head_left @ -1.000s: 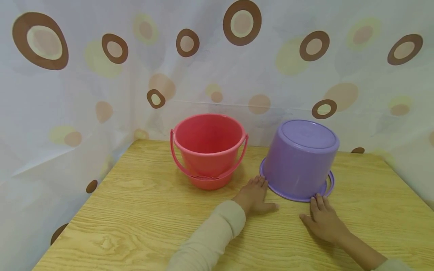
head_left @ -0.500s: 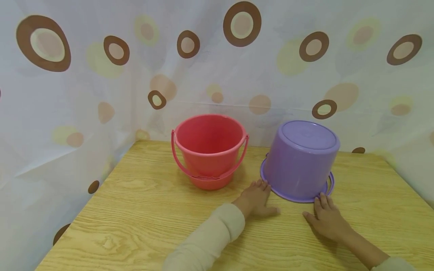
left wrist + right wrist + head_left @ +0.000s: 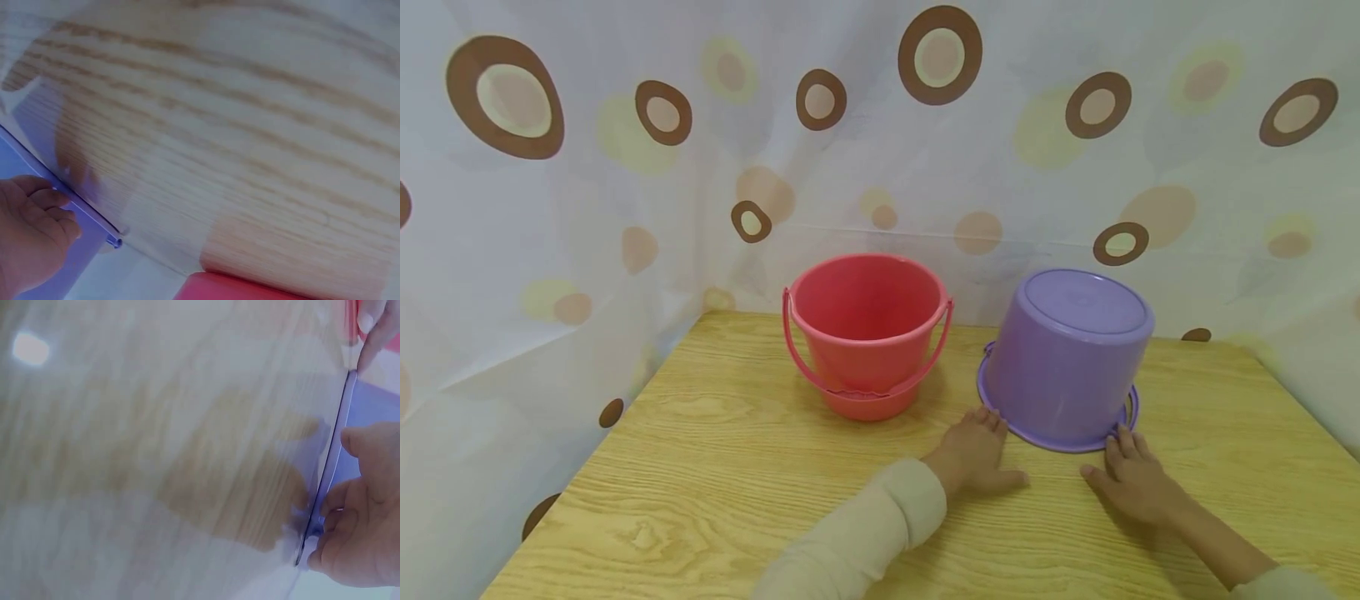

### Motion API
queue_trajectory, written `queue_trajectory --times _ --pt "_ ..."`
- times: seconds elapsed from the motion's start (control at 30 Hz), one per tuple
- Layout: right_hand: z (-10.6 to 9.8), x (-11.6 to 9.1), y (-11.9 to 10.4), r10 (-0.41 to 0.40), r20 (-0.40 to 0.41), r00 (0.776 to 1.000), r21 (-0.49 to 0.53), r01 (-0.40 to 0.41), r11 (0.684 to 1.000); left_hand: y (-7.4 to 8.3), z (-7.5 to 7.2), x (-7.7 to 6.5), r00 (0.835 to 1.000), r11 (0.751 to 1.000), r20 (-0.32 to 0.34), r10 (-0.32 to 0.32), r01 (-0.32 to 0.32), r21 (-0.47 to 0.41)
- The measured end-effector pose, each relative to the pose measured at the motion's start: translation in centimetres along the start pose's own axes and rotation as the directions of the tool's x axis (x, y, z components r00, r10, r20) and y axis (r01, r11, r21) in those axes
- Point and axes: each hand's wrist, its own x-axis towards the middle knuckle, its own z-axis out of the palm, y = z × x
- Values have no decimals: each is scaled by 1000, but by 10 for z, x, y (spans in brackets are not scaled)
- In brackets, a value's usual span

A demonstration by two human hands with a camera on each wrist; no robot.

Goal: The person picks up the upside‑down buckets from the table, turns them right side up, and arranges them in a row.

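A purple bucket [image 3: 1067,367] stands upside down on the wooden table, its base facing up. At the left front of its rim are the fingertips of my left hand [image 3: 977,450], fingers extended and thumb spread to the side. My right hand [image 3: 1138,483] touches the rim at the right front, close to the purple handle [image 3: 1133,402], thumb also spread. In the left wrist view the left fingers meet the purple rim [image 3: 94,214]. The right wrist view has the right hand [image 3: 369,512] at the same rim, with the left hand [image 3: 378,331] farther along it.
A red bucket [image 3: 868,358] stands upright left of the purple one, its handle [image 3: 857,395] hanging down in front. A spotted white sheet [image 3: 880,150] rises behind and beside the wooden table [image 3: 715,492].
Both hands have slid slightly right along the purple bucket's rim, and the left fingertips have come a little nearer. The purple bucket shows only a slight shift; the red bucket stays in place.
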Motion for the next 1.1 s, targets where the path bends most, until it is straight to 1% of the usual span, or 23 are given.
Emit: queue_trajectory --times 0.07,0.23,0.4,0.53,0.73,0.9,0.97,1.1 --pt "-1 1 3 -2 8 1000 17 2 1000 3 0 -1 1000 1000 4 -14 14 12" --pt "-3 1 8 -13 31 999 65 11 998 11 -1 -4 998 998 44 -54 53 19" --pt "-5 2 9 -14 40 999 84 10 996 18 -3 -6 993 996 79 -92 90 29" --pt "-5 2 9 -22 33 999 89 19 996 24 -3 -8 990 993 85 -117 114 41" --pt "-4 4 12 -24 11 1000 54 24 998 28 -3 -11 990 991 72 -125 121 53" --pt "-5 6 15 -17 3 1000 20 17 1000 33 -4 -14 991 993 72 -116 114 26" --pt "-5 7 17 -20 1 1000 20 20 1000 34 -4 -15 991 994 72 -113 112 16" --pt "-7 9 19 -23 -2 1000 25 23 999 38 -4 -16 993 995 66 -103 101 26"
